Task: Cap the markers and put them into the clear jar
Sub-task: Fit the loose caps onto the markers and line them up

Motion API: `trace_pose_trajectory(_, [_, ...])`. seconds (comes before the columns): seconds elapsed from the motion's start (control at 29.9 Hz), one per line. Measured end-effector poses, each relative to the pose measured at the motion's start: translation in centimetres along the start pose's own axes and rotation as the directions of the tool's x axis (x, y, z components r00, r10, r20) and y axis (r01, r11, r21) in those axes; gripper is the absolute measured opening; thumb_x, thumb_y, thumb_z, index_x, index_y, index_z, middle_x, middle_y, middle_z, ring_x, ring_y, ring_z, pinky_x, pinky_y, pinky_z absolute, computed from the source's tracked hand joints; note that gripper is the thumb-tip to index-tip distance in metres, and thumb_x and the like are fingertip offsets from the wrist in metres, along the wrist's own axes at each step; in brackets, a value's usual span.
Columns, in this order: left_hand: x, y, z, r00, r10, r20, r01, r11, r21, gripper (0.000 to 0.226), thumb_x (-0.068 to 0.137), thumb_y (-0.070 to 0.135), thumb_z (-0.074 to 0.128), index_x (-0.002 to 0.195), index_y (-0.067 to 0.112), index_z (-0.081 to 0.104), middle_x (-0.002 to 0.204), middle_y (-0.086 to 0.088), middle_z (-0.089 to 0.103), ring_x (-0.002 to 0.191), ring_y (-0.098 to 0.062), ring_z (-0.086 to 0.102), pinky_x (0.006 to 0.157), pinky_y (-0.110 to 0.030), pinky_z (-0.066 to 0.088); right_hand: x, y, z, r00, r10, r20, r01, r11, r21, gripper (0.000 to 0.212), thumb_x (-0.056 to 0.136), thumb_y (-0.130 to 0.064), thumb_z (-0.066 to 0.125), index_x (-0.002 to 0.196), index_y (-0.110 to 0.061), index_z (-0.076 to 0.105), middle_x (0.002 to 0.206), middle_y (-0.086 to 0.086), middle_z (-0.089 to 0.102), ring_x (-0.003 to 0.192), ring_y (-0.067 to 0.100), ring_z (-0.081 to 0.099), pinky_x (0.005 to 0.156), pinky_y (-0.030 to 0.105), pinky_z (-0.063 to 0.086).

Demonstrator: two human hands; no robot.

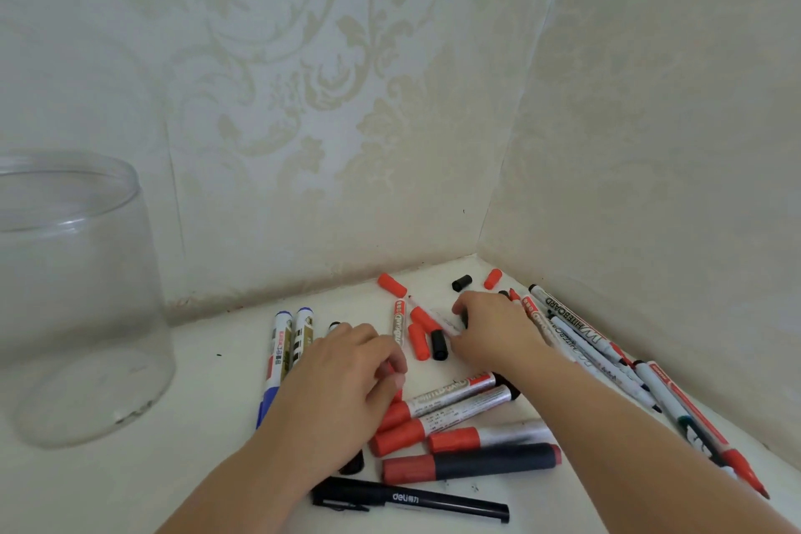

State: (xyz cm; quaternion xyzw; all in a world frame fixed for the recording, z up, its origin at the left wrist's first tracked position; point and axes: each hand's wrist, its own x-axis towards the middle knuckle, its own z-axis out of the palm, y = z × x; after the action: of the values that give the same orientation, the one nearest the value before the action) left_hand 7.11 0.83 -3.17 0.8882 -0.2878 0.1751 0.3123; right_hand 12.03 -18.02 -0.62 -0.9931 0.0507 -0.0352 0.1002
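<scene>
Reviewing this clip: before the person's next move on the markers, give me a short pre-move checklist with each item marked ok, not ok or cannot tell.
1. Clear jar upright, mouth open, nothing inside: ok.
2. Path to the jar: it stands apart, to the left of the pile on the white surface: ok.
3. Loose caps within reach: a red cap and a black cap lie near the wall: ok.
4. Left hand has a firm hold: fingers curled over something red, mostly hidden: cannot tell.
5. Right hand has a marker or cap: fingers curled over the pile, contents hidden: cannot tell.
6. All markers capped: several slim whiteboard markers show bare tips: not ok.
</scene>
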Motion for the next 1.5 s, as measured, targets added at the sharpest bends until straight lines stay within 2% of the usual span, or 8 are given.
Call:
trace_pose_trajectory(0.23, [0.1, -0.7, 0.4, 0.997, -0.071, 0.003, 0.071, 0.997, 0.027, 0.007, 0.085, 0.024, 0.060, 0.086, 0.030, 0.062, 0.082, 0.015, 0.055, 0.085, -0.005, 0.047, 0.075, -0.016, 0.036, -3.1, 2.5, -1.9, 0.978, -0.034, -0.204, 0.103, 0.935, 0.338, 0.030, 0.083, -0.016, 0.059, 0.112, -0.022, 0.062, 0.078, -0.010, 0.057, 0.061, 0.005, 0.052, 0.050, 0.010, 0.036])
trace_pose_trajectory(0.57, [0.7, -2.4, -0.5, 0.954, -0.282, -0.098, 0.284, 0.959, 0.009, 0.026, 0.088, 0.008, 0.055, 0.089, 0.034, 0.060, 0.088, 0.020, 0.052, 0.090, -0.005, 0.043, 0.072, -0.012, 0.031, -7.3, 6.7, -1.5, 0.949, -0.161, -0.272, 0.274, 0.847, 0.455, 0.036, 0.081, -0.011, 0.067, 0.084, -0.045, 0.056, 0.086, -0.014, 0.056, 0.087, -0.010, 0.050, 0.072, 0.002, 0.037])
trace_pose_trajectory(0.67, [0.7, -2.4, -0.1, 0.960, -0.280, -0.028, 0.281, 0.954, 0.103, 0.020, 0.087, 0.028, 0.055, 0.104, 0.032, 0.064, 0.101, 0.016, 0.051, 0.102, -0.008, 0.038, 0.084, -0.020, 0.027, -7.3, 7.1, -1.5, 0.939, -0.180, -0.294, 0.297, 0.854, 0.428, 0.031, 0.082, -0.011, 0.067, 0.088, -0.040, 0.060, 0.087, -0.014, 0.055, 0.085, -0.008, 0.051, 0.072, 0.000, 0.036])
trace_pose_trajectory(0.87, [1.2, -1.6, 0.8, 0.965, -0.228, 0.128, 0.179, 0.932, 0.314, 0.058, 0.069, 0.046, 0.025, 0.107, 0.032, 0.067, 0.113, 0.017, 0.059, 0.112, -0.013, 0.046, 0.096, -0.035, 0.036, -7.6, 6.5, -1.6, 0.923, -0.209, -0.322, 0.325, 0.872, 0.366, 0.025, 0.082, -0.011, 0.066, 0.089, -0.035, 0.063, 0.085, -0.018, 0.051, 0.081, -0.004, 0.051, 0.068, -0.002, 0.034])
trace_pose_trajectory(1.04, [1.1, -1.1, 0.8, 0.976, -0.212, 0.057, 0.186, 0.937, 0.297, 0.012, 0.077, 0.030, 0.062, 0.087, 0.032, 0.069, 0.095, 0.015, 0.064, 0.097, -0.017, 0.056, 0.085, -0.038, 0.041, -7.8, 6.3, -1.6, 0.918, -0.234, -0.321, 0.345, 0.870, 0.352, 0.035, 0.082, -0.011, 0.065, 0.082, -0.044, 0.053, 0.085, -0.021, 0.053, 0.084, -0.005, 0.051, 0.066, 0.005, 0.034])
trace_pose_trajectory(1.2, [0.7, -0.6, 0.2, 0.988, -0.150, -0.047, 0.154, 0.983, 0.102, 0.021, 0.077, 0.018, 0.069, 0.083, 0.034, 0.058, 0.082, 0.016, 0.062, 0.085, -0.007, 0.054, 0.084, -0.041, 0.042, -7.9, 6.2, -1.4, 0.924, -0.224, -0.309, 0.337, 0.858, 0.387, 0.045, 0.082, -0.008, 0.065, 0.076, -0.050, 0.050, 0.085, -0.018, 0.057, 0.085, -0.004, 0.053, 0.071, 0.001, 0.034])
trace_pose_trajectory(1.34, [0.4, 0.1, -0.1, 0.990, -0.113, -0.084, 0.108, 0.992, -0.058, 0.033, 0.076, 0.016, 0.071, 0.087, 0.038, 0.049, 0.105, 0.022, 0.053, 0.096, 0.000, 0.051, 0.086, -0.024, 0.039, -8.2, 5.9, -1.5, 0.921, -0.233, -0.312, 0.353, 0.837, 0.417, 0.040, 0.081, -0.011, 0.066, 0.079, -0.050, 0.055, 0.088, -0.018, 0.059, 0.089, -0.003, 0.051, 0.073, 0.002, 0.036])
trace_pose_trajectory(1.5, [0.2, 0.8, -0.1, 0.999, -0.037, -0.036, 0.034, 0.997, -0.072, 0.032, 0.073, 0.012, 0.073, 0.081, 0.033, 0.051, 0.094, 0.017, 0.055, 0.090, -0.001, 0.052, 0.080, -0.011, 0.037, -8.4, 5.4, -1.5, 0.917, -0.253, -0.308, 0.379, 0.792, 0.478, 0.036, 0.079, -0.012, 0.069, 0.080, -0.047, 0.060, 0.090, -0.016, 0.060, 0.086, 0.003, 0.054, 0.071, 0.009, 0.041])
